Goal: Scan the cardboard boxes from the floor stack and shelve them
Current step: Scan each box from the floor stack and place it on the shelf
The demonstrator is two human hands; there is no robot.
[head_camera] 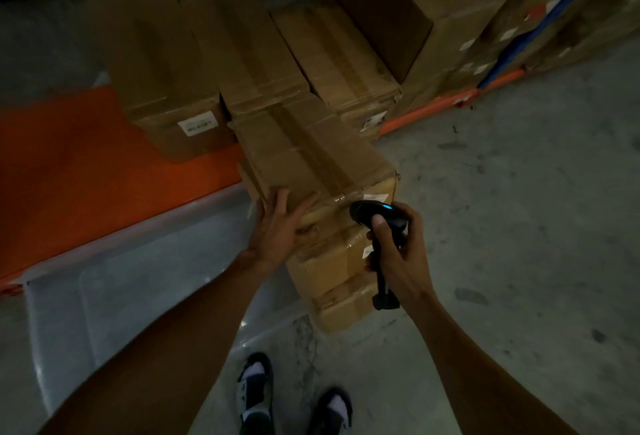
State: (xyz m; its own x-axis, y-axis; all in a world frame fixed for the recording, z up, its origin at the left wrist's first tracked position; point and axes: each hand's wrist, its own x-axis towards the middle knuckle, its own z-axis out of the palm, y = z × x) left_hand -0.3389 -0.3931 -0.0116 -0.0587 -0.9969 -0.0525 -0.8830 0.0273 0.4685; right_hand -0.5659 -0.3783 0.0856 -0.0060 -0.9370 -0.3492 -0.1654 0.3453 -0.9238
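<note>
A stack of taped cardboard boxes stands on the floor in front of me, its top box (311, 154) long and brown with a white label (377, 197) on the near end face. My left hand (278, 226) lies with fingers spread on that box's near left corner. My right hand (394, 247) grips a black handheld scanner (375, 218) whose head points at the label; a blue light glows on it. Lower boxes (339, 306) of the stack show beneath the hands.
An orange rack beam (104, 171) runs along the left with boxes (166, 88) on the low shelf behind it. More boxes (346, 63) fill the shelf at the centre and right, by a blue upright (540, 32). Grey concrete floor (519, 209) lies to the right; my feet (256, 396) are below.
</note>
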